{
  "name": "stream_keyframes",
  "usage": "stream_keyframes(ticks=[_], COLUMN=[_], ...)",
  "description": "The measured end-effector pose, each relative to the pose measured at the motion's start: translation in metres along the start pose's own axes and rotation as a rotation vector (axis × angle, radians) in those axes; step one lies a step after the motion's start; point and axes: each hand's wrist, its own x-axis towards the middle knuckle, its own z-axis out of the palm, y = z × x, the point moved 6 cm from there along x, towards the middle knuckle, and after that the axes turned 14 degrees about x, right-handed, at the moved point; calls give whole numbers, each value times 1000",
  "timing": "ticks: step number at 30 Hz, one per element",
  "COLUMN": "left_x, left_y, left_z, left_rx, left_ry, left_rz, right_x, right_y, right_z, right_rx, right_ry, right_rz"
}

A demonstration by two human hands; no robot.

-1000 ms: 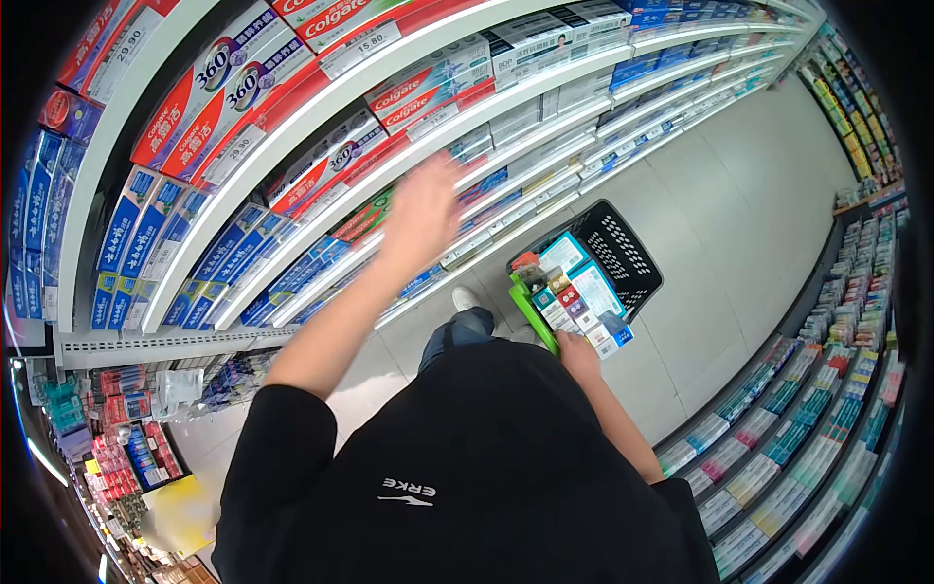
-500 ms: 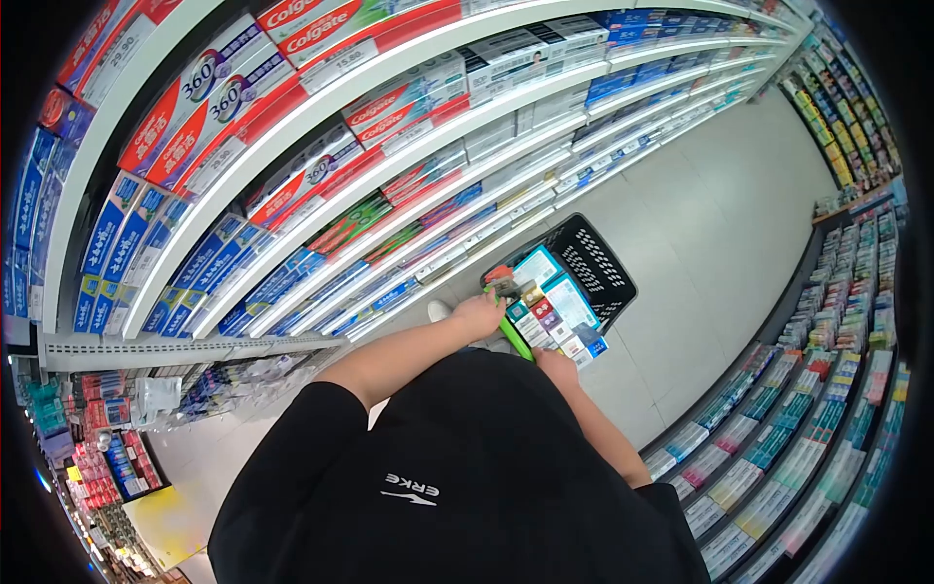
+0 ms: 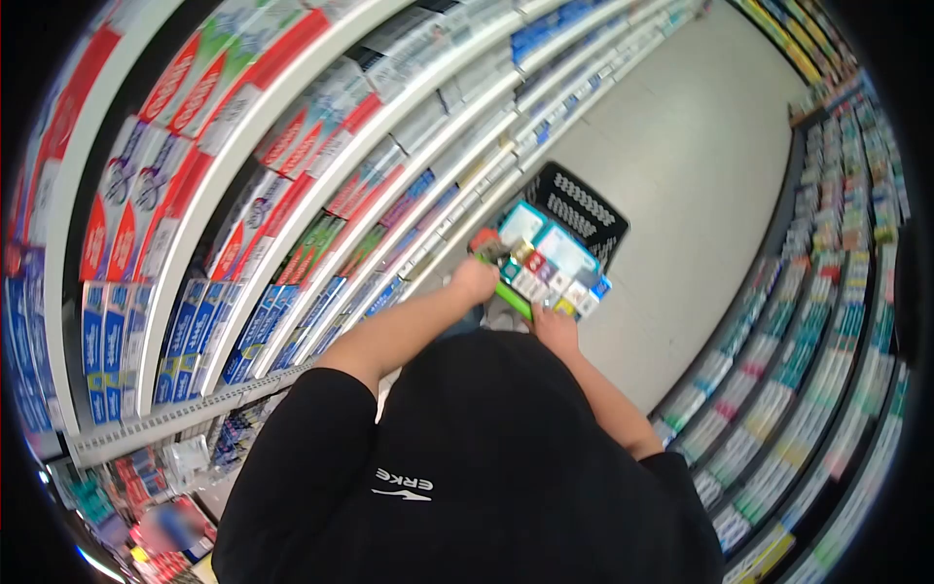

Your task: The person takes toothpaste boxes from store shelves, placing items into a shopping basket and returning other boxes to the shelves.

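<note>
A shopping cart (image 3: pixel 587 200) with a black perforated basket stands ahead of me, with a bright green handle (image 3: pixel 515 302) on my side. Around the handle's left end my left hand (image 3: pixel 474 279) is closed. Near the right end, my right hand (image 3: pixel 556 329) also grips it, its fingers partly hidden. Several small boxes and packs (image 3: pixel 551 268) in white, red and teal appear just beyond the handle. Beside my left hand is an orange-red item (image 3: pixel 484 239), too blurred to name.
Tall white shelves (image 3: pixel 233 146) of toothpaste boxes (image 3: pixel 122 214) run along my left. On the right, a curved dark shelf unit (image 3: pixel 778 389) holds rows of small packs. A grey floor aisle (image 3: pixel 671 165) stretches ahead between them.
The view has turned, so the shelves appear steeper and the cart sits higher and slightly left in the picture. Both hands have stayed on the green handle.
</note>
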Motion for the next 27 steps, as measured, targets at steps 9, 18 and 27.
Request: stream_keyframes(ticks=[9,18,27], left_x=[64,104,164], left_y=[10,31,51], left_z=[-17,-66,-82], left_rx=[108,256,327], left_ry=[4,81,41], left_rz=[73,319,539], right_x=[35,74,111], right_y=[26,64,113], right_z=[-12,-30,-47], right_rx=[-45,-130,29], right_ry=[70,-21,-94], right_rz=[169,295,610])
